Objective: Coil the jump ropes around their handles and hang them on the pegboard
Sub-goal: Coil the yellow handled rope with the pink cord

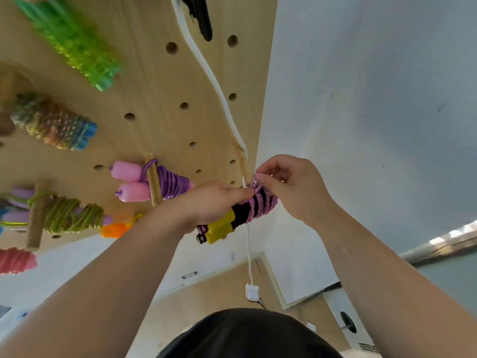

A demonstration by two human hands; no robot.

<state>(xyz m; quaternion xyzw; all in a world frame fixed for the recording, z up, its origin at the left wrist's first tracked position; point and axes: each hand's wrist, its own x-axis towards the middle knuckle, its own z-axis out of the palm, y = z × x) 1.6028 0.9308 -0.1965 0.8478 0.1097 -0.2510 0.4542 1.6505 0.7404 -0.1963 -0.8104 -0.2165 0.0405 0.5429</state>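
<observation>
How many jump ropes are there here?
7 at least. Six hang on the pegboard: green rope, rainbow rope, purple rope, olive rope, orange rope mostly hidden, red rope. Left hand and right hand hold the pink-and-black rope. Others may be cut off.

A white cable (219,90) hangs beside a grey wall (374,99).

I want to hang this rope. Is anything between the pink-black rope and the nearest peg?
Only the white cable, hanging beside that peg. The left hand and right hand hold the pink-black rope right at it.
</observation>
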